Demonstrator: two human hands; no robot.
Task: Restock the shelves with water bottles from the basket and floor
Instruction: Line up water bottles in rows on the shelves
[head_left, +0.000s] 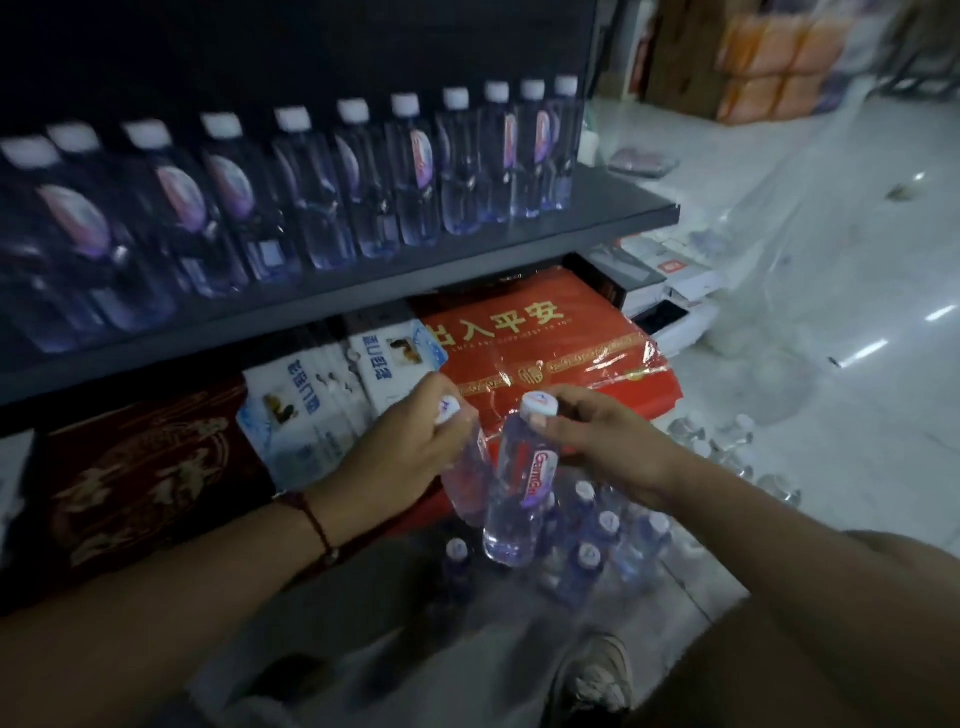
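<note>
A dark grey metal shelf board (363, 291) ran across the upper half of the view, and a single row of clear plastic water bottles with white caps (415, 171) was lined along it, upright and close together, from its left end to its right end. Below that shelf board, a red plastic-wrapped mat with gold characters (545, 343) was laid flat, with white and blue printed packets (322, 400) just to its left and a dark red patterned mat (140, 478) further left. In front of and below the shelf board, the left hand (410, 452) was clenched around the neck of a clear water bottle with a white cap (467, 478), its cap showing above the fingers and its body tilted downward. Just beside it, the right hand (608, 441) was closed on the top of a second clear water bottle with a red-lettered label (519, 493), the fingertips pinched at its white cap; the two bottles were seen touching or nearly touching at mid-body. Under both held bottles, lower than the shelf board, a cluster of capped water bottles (597, 545) was stood on the pale tiled floor (857, 364), and more bottles were blurred to the right of it. A dark cord bracelet (311, 525) was worn on the left wrist, and a pale shoe (597, 675) was visible at the bottom edge.
</note>
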